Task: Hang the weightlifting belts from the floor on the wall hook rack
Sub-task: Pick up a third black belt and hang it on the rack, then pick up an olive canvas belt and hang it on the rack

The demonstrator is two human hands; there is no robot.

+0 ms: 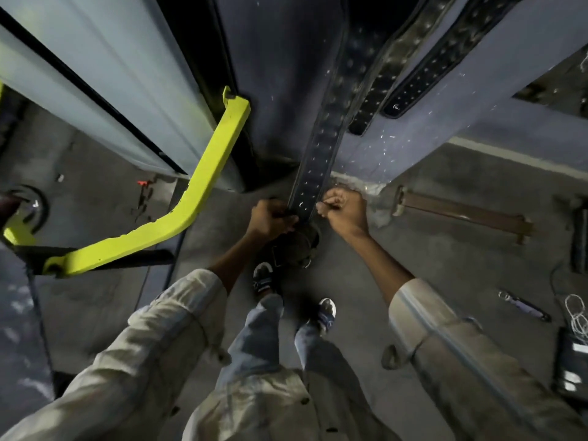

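Note:
A long black studded weightlifting belt hangs down the blue-grey wall to just above the floor. My left hand grips its lower end from the left side. My right hand is closed beside that end on the right, touching its edge. Two more black studded belts hang on the wall to the right, their tops out of frame. A dark coiled belt with a metal ring lies on the floor under my hands. The hook rack is out of view.
A bright yellow machine frame juts out on the left by the wall. A brown bar lies on the floor at right, with a black strap with a clip and black gear with white cord. My shoes stand below.

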